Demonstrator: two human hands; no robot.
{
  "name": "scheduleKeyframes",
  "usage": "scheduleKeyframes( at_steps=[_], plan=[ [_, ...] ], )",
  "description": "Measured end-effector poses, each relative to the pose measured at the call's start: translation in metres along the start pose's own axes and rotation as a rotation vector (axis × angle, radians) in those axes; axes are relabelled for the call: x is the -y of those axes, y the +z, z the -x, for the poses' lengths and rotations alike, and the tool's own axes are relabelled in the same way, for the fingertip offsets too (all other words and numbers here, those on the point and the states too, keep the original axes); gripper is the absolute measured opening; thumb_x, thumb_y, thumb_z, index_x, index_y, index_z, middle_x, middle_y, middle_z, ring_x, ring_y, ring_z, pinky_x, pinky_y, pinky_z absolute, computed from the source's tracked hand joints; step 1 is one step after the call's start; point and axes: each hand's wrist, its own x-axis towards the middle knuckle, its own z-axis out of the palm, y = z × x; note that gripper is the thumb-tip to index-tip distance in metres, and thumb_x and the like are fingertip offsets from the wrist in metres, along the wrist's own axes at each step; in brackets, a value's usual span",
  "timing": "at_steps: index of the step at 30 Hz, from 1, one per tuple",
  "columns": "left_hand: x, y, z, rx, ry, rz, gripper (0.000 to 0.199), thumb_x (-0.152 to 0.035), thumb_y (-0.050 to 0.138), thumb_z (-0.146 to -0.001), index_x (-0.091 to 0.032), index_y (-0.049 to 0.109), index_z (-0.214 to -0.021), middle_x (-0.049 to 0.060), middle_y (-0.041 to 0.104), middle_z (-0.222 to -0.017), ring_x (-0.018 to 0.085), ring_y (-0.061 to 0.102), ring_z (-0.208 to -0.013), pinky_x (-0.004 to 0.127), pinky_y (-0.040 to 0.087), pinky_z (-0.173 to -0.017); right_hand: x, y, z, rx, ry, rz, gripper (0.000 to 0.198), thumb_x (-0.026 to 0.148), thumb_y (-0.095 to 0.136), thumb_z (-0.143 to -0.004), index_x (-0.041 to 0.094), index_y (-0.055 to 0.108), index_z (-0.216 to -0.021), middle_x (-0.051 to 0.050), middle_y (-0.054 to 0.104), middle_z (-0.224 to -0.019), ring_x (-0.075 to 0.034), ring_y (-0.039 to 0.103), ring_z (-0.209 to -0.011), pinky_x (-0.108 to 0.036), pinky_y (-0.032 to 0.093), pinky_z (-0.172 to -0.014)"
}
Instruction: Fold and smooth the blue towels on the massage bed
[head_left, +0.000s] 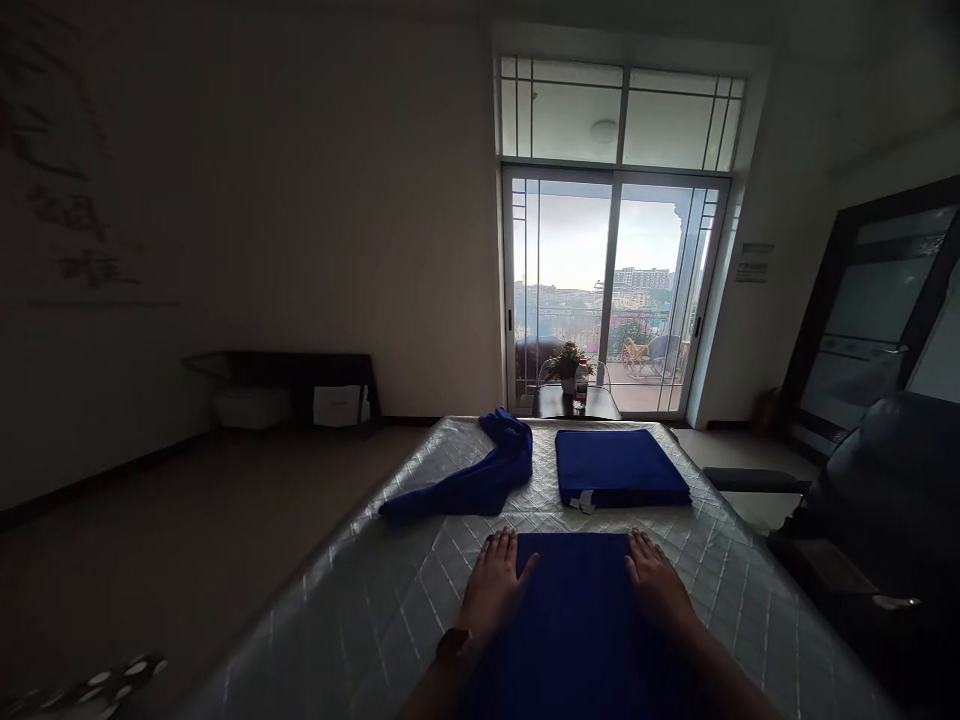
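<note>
In the head view, both bare hands rest on a flat, folded blue cloth (pixel 574 620) that lies lengthwise at the near end of a pale quilted surface (pixel 405 600). The left hand (pixel 491 580), with a dark band (pixel 453 644) at its wrist, lies along the cloth's left edge, its fingers side by side and pointing away, its thumb spread inward over the fabric. The right hand (pixel 660 580) mirrors it at the right edge, fingers extended and thumb turned in. Neither hand is clamped on anything, and the two are well apart, with the far edge of the cloth running straight between their fingertips.

Beyond the hands, a neat folded blue stack (pixel 622 460) sits to the right, a white label (pixel 582 501) showing at its near edge. To its left, and apart from it, lies a crumpled blue cloth (pixel 487 475). Past the far end of the quilted surface, a small dark table (pixel 555 405) carries a potted plant (pixel 568 365) and a bottle (pixel 580 387), in front of a sliding glass door (pixel 562 250).
</note>
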Motion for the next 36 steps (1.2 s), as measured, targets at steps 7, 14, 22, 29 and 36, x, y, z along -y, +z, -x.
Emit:
scheduleKeyframes(
  at_steps=[7,14,22,29,36],
  plan=[
    [0.002,-0.015,-0.015,0.192,-0.016,-0.070,0.085,-0.065,0.016,-0.103,-0.006,0.034,-0.162,0.018,0.030,-0.170,0.032,0.026,-0.159,0.053,0.020,-0.130,0.000,0.001,0.002,-0.028,-0.004,0.013,0.063,0.031,0.021,-0.104,0.007,0.034,-0.161,-0.012,0.030,-0.170,-0.022,0.021,-0.160,-0.042,0.019,-0.130],
    [-0.089,-0.007,-0.025,0.137,0.159,-0.012,0.078,-0.062,0.023,-0.105,-0.009,0.045,-0.158,0.019,0.038,-0.167,0.033,0.031,-0.157,0.049,0.029,-0.127,-0.001,-0.003,0.003,-0.018,0.004,-0.021,0.065,0.033,0.020,-0.104,0.004,0.031,-0.162,-0.013,0.027,-0.171,-0.023,0.020,-0.160,-0.042,0.017,-0.131],
    [-0.190,0.042,-0.020,0.104,0.368,0.202,0.072,-0.055,0.010,-0.108,-0.015,0.034,-0.164,0.013,0.038,-0.168,0.027,0.028,-0.158,0.052,0.025,-0.130,-0.013,0.012,-0.001,-0.007,-0.038,0.027,0.065,0.028,0.030,-0.101,0.015,0.031,-0.164,-0.006,0.026,-0.172,-0.021,0.018,-0.160,-0.039,0.016,-0.130],
    [-0.123,0.025,-0.022,0.112,0.234,0.075,0.075,-0.060,0.015,-0.107,-0.014,0.038,-0.162,0.013,0.036,-0.169,0.028,0.026,-0.159,0.051,0.023,-0.131,-0.007,0.003,-0.001,-0.008,0.004,-0.049,0.067,0.036,0.019,-0.105,0.005,0.031,-0.162,-0.011,0.027,-0.171,-0.022,0.019,-0.160,-0.041,0.016,-0.131],
    [-0.018,0.008,-0.016,0.050,0.072,-0.071,0.076,-0.056,0.011,-0.108,-0.008,0.040,-0.160,0.016,0.036,-0.168,0.028,0.029,-0.158,0.049,0.023,-0.130,-0.005,0.000,0.001,0.005,0.001,-0.065,0.067,0.036,0.018,-0.104,0.004,0.030,-0.162,-0.012,0.027,-0.171,-0.022,0.018,-0.160,-0.042,0.016,-0.131]
  ],
)
